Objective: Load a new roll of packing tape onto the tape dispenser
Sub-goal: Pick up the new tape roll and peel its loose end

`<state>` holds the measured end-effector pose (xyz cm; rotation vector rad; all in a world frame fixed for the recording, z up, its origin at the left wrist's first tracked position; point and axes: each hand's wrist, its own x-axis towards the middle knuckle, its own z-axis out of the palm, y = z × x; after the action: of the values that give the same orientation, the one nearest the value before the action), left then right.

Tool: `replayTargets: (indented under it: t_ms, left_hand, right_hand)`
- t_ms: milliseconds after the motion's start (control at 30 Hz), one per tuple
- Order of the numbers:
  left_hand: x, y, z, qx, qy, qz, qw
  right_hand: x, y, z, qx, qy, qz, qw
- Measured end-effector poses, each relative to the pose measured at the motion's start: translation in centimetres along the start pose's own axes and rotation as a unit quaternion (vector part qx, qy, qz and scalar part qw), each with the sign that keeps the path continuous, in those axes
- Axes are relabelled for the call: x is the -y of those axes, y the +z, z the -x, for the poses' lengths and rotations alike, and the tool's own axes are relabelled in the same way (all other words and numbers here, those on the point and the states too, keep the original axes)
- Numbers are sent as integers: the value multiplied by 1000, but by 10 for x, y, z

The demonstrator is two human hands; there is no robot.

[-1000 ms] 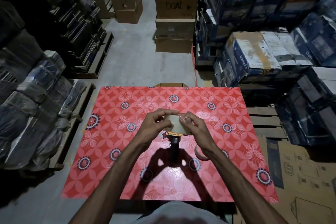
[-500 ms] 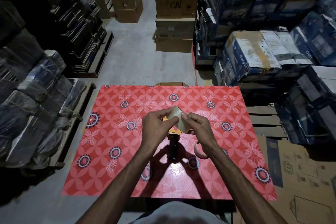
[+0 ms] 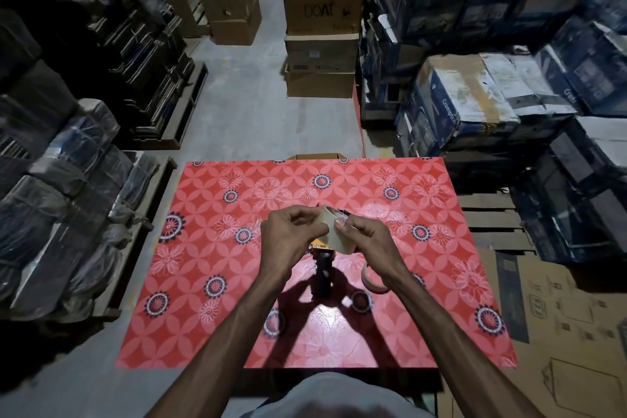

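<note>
A roll of tan packing tape (image 3: 336, 234) is held above the middle of the red flowered table (image 3: 217, 312). My right hand (image 3: 364, 236) grips the roll from the right side. My left hand (image 3: 291, 236) has its fingers curled against the roll's left edge, pinching at it. Under the hands lies the tape dispenser (image 3: 322, 273), with an orange-yellow head and a black handle pointing toward me; its front is hidden by my hands. An empty pale tape core (image 3: 371, 280) lies on the table just right of the handle, partly behind my right wrist.
Stacked brown cartons (image 3: 322, 44) stand beyond the table. Blue boxes (image 3: 475, 102) are piled on the right and wrapped bundles (image 3: 68, 187) on pallets on the left. A flattened carton (image 3: 559, 332) lies on the floor at the right.
The roll has turned in my hands from face-on to more edge-on, and my left thumb and fingers have closed in on its edge. Both hands stay above the dispenser.
</note>
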<state>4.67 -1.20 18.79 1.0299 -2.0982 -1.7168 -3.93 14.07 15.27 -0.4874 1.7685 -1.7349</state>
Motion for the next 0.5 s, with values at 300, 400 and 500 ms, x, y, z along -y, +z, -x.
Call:
replayTargets:
  t_ms: [300, 400, 500]
  left_hand:
    - [-7, 1, -4, -6, -15, 31, 999]
    - [-7, 1, -6, -8, -19, 34, 999]
    - [-6, -2, -6, 4, -29, 55, 998]
  right_hand:
    - [-5, 2, -1, -8, -9, 16, 1000]
    - [-11, 4, -3, -12, -12, 5, 1000]
    - [-11, 3, -4, -22, -15, 7, 1000]
